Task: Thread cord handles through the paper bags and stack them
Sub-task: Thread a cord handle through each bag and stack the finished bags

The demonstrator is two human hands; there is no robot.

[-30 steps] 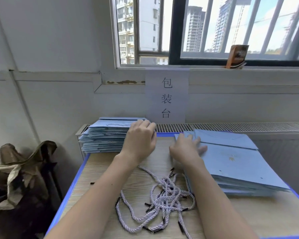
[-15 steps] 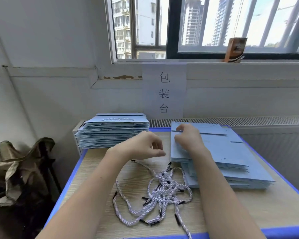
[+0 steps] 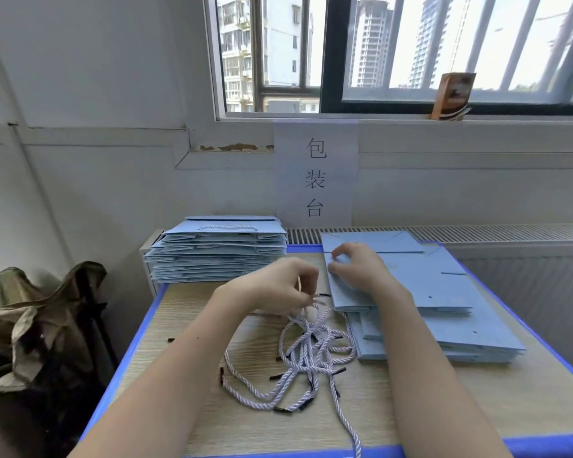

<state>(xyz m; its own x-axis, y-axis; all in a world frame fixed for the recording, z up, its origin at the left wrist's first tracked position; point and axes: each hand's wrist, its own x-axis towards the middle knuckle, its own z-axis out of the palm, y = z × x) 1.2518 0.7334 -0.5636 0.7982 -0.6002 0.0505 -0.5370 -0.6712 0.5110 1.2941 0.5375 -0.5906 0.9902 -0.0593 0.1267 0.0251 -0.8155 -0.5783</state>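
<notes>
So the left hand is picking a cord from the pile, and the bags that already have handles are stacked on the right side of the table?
Not quite. The head view shows the left hand pinching a cord from the pile, but the stack with handles sits on the left. The right-side stack, under the right hand, shows only empty holes.

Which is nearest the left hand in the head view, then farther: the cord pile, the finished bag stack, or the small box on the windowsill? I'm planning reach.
From the left hand:
1. Cord pile, just below the hand on the table; the fingers pinch one cord from it.
2. Finished bag stack, back left of the table.
3. Small box, far right on the windowsill.
</notes>
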